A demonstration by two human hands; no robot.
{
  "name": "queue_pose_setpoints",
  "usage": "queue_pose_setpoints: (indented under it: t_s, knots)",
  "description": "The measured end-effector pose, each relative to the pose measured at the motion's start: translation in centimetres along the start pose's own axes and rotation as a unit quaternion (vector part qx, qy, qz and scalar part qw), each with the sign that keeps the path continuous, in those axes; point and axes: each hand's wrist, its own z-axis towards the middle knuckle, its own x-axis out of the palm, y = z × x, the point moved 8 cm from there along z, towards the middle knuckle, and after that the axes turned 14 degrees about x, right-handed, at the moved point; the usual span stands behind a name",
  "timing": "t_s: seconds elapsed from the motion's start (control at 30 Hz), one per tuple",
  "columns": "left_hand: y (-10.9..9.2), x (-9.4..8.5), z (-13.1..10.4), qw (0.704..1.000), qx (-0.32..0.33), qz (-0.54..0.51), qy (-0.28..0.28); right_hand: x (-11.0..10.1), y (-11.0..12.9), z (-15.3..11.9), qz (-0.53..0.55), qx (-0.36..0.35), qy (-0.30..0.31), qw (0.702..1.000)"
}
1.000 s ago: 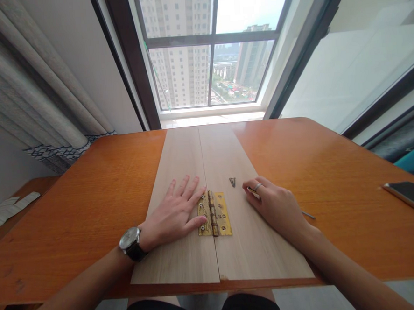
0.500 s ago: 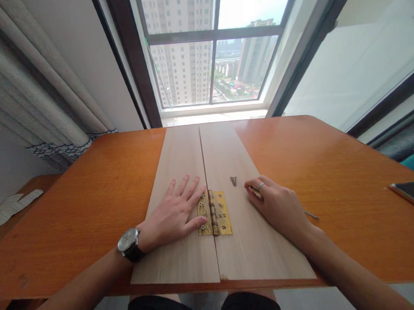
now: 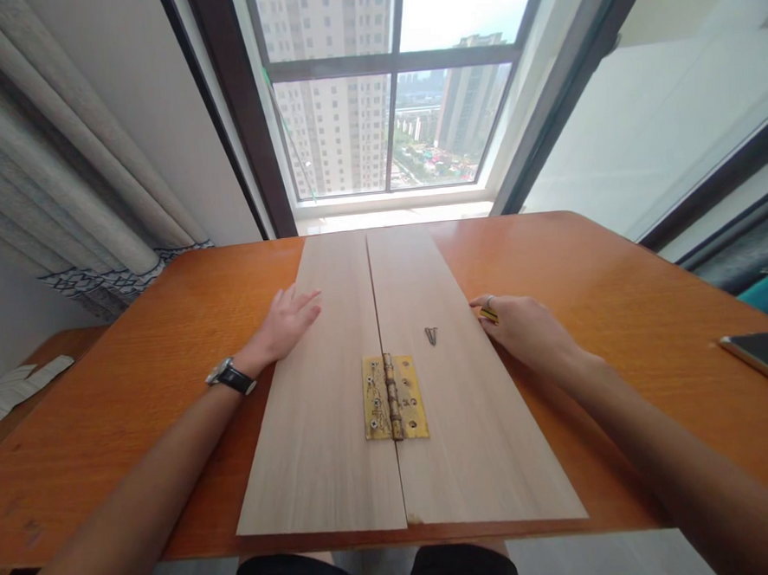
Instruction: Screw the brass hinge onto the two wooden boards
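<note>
Two pale wood boards lie side by side, the left board (image 3: 331,482) and the right board (image 3: 486,472), with a narrow seam between them. A brass hinge (image 3: 393,400) lies across the seam; screws sit in its left leaf. Several loose screws (image 3: 431,336) rest on the right board beyond the hinge. My left hand (image 3: 288,321) is at the left board's outer edge, fingers apart, holding nothing. At the right board's outer edge, my right hand (image 3: 523,327) is closed around a yellow and black tool handle (image 3: 489,315); the rest of the tool is hidden.
The boards lie on an orange-brown wooden table (image 3: 619,308). A phone (image 3: 766,364) is at the right edge. Beyond the table's far side is a window (image 3: 393,131), with a grey curtain (image 3: 57,169) at the left. White strips (image 3: 19,388) lie at the far left.
My left hand has left the hinge and moved up and left to the board's edge. My right hand has moved outward and slightly away from me, with the yellow handle still in it.
</note>
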Motion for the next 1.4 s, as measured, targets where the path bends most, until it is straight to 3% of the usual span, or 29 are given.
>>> queue_pose_setpoints:
  t_s: [0.17,0.57,0.63,0.7,0.83,0.9,1.07,1.4]
  knots:
    - [0.1,1.1,0.7,0.999,0.018,-0.043,0.000,0.4,0.7,0.1,-0.006,-0.029,0.016,0.999]
    - [-0.6,0.6,0.5,1.000,0.015,0.014,-0.012,0.7,0.9,-0.3,-0.030,-0.023,0.016,0.999]
    - [-2.5,-0.3,0.2,0.997,0.039,0.049,-0.039,0.8,0.8,-0.3,-0.028,-0.020,0.017,0.999]
    - [-6.1,-1.0,-0.3,0.991,0.116,0.041,-0.059,1.0,0.6,-0.3,-0.028,-0.017,0.018,0.999]
    - [-14.0,0.6,-2.6,0.958,0.274,-0.068,0.054,1.1,0.4,-0.2,-0.034,-0.012,0.016,0.999]
    - [-15.9,1.8,-3.7,0.945,0.297,-0.092,0.099,1.1,0.4,-0.2,-0.037,-0.011,0.015,0.999]
    - [-15.5,3.1,-4.4,0.953,0.261,-0.116,0.100,1.2,0.4,-0.3,-0.045,-0.007,0.011,0.999]
    - [-15.3,2.8,-4.5,0.955,0.257,-0.122,0.085,1.2,0.4,-0.3,-0.045,-0.002,0.013,0.999]
